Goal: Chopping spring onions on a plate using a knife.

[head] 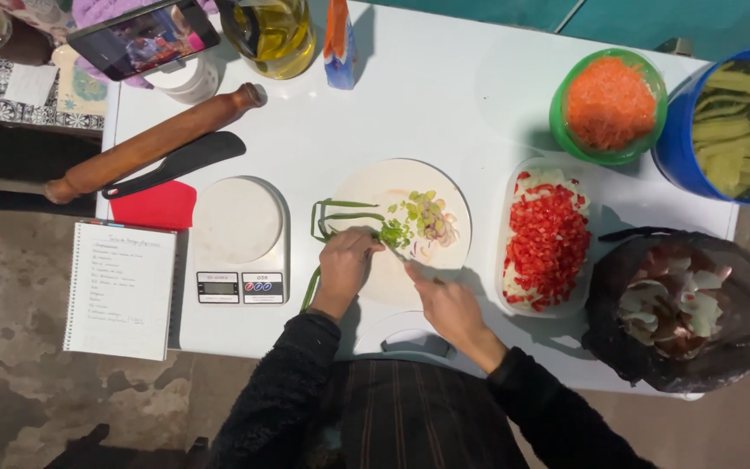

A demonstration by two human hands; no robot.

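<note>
Spring onions [340,217] are lying across the round white cutting board [392,187] in the middle of the tabletop [444,95], their chopped bits [414,217] piling up just right of the stalks. Left hand [345,265] is pressing down on the stalks, its grip clamped on them. Right hand [449,304] is holding a knife [399,254], grip closed round the handle, blade meeting the onions. A kitchen scale [240,234] is sitting left of the board, a tray of diced red pepper [549,239] right of it
</note>
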